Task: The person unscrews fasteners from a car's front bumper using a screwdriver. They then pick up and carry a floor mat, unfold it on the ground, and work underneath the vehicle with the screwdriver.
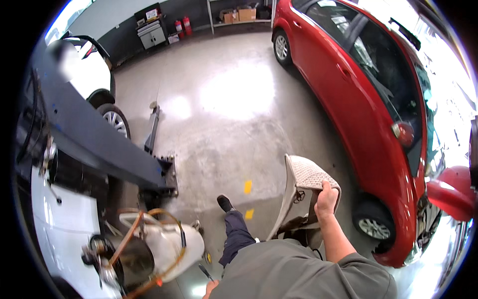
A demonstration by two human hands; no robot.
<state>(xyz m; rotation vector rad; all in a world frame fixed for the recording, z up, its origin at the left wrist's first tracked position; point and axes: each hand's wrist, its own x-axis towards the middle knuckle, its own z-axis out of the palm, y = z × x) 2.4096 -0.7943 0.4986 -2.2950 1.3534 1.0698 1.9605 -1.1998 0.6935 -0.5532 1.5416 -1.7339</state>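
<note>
At the right of centre, my right hand (326, 200) grips the edge of a beige, dotted, curved panel (309, 169). Its fingers are closed over the rim. A dark wire (298, 196) hangs inside the panel's open frame, whose lower part is hidden behind my body. Low in the view, my left hand (211, 287) shows only in part. It is closed around a slim dark tool (204, 271) that points up and left; the tool's exact kind cannot be made out.
A red car (338, 109) stands close on my right, its front end partly stripped. On the left are a grey lift post (109, 144), a lift arm (153, 127), a white tank with an orange hose (174, 246) and white cars. Shelving (241, 21) lines the back wall.
</note>
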